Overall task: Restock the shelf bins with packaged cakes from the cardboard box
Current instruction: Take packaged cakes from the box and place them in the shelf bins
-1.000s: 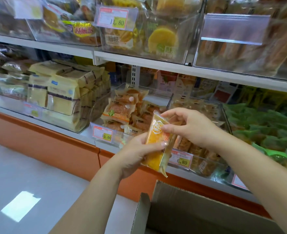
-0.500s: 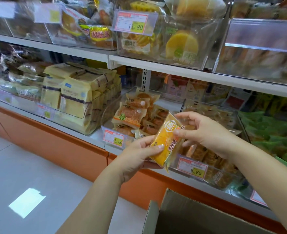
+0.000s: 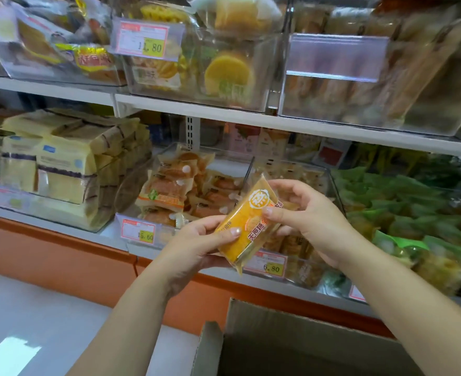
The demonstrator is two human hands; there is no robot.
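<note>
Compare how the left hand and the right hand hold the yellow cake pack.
The left hand grips the yellow cake pack at its lower left; the right hand pinches its upper right edge. The left hand sits lower, the right hand higher. Both press a thumb on the pack's front.

Glossy plastic cake wrapper, matt cardboard box, clear plastic bins

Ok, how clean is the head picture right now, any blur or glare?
Head view: the yellow cake packet held by left hand and right hand is sharp, print legible; top-shelf bins are smeared, worst upper right; a bright light patch sits on the floor.
</note>
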